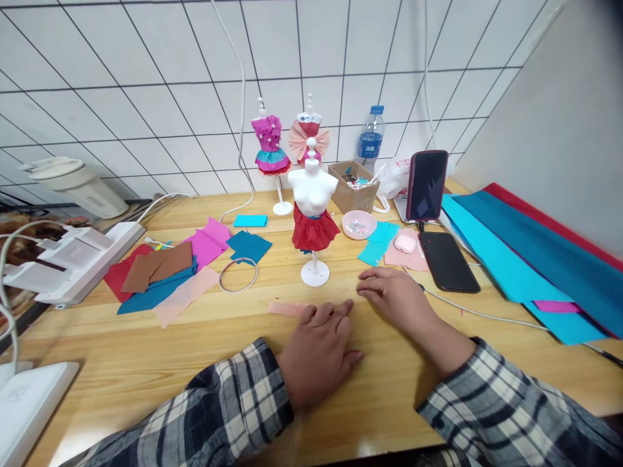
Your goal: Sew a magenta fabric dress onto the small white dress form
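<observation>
Flat pale-peach paper strip (283, 309) at my left grip (317, 355)
I see slightly spread fingers (323, 314) covering the strip's right end; my right grip (396, 299) curls nearby, whether pinching I can't tell.

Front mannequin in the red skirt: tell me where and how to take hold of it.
The front mannequin is probably best pinched by its slim stem, with the right hand coming from the front right: the stem shows bare between flared skirt and base, the figure stands upright, and a peach-bowed mannequin stands behind it.

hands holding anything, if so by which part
Nothing visibly gripped; the left hand covers one end of a peach strip; the right hand looks empty.
</observation>
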`<action>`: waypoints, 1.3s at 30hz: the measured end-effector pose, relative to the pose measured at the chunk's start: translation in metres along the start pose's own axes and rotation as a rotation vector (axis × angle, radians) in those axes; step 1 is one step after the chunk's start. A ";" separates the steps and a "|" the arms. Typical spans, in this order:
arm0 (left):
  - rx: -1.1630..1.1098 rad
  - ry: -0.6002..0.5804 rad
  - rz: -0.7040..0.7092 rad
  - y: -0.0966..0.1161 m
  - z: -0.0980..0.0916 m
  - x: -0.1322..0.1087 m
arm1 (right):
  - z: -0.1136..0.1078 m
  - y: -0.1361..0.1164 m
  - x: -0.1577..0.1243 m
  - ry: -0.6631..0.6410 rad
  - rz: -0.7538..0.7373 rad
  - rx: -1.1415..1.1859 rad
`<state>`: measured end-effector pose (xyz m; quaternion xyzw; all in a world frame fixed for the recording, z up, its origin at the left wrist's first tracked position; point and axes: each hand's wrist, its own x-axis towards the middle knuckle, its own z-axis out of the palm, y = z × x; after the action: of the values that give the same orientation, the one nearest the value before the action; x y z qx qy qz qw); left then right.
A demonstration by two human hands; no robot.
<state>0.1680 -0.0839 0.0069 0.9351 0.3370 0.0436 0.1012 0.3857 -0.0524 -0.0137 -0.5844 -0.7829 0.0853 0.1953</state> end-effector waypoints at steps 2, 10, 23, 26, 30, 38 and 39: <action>-0.043 -0.027 0.008 -0.005 -0.003 -0.001 | -0.004 0.006 0.000 0.026 0.040 0.030; -0.133 0.134 0.078 -0.028 -0.009 -0.003 | -0.012 0.004 0.002 0.064 0.116 0.127; 0.027 0.013 0.033 -0.005 -0.002 0.002 | 0.000 -0.018 0.004 -0.091 0.096 0.106; 0.043 -0.018 0.030 -0.005 0.001 0.004 | -0.001 -0.017 0.004 -0.091 0.094 0.066; 0.069 -0.030 0.027 -0.006 -0.001 0.007 | -0.002 -0.015 0.003 -0.097 0.092 0.042; -0.059 -0.023 0.048 -0.020 -0.004 0.008 | -0.013 0.009 0.001 -0.049 0.146 0.042; -0.084 -0.011 0.042 -0.021 -0.004 0.007 | -0.015 0.011 0.001 -0.031 0.159 0.054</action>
<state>0.1601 -0.0626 0.0065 0.9370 0.3147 0.0546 0.1412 0.4007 -0.0495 -0.0040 -0.6379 -0.7344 0.1308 0.1916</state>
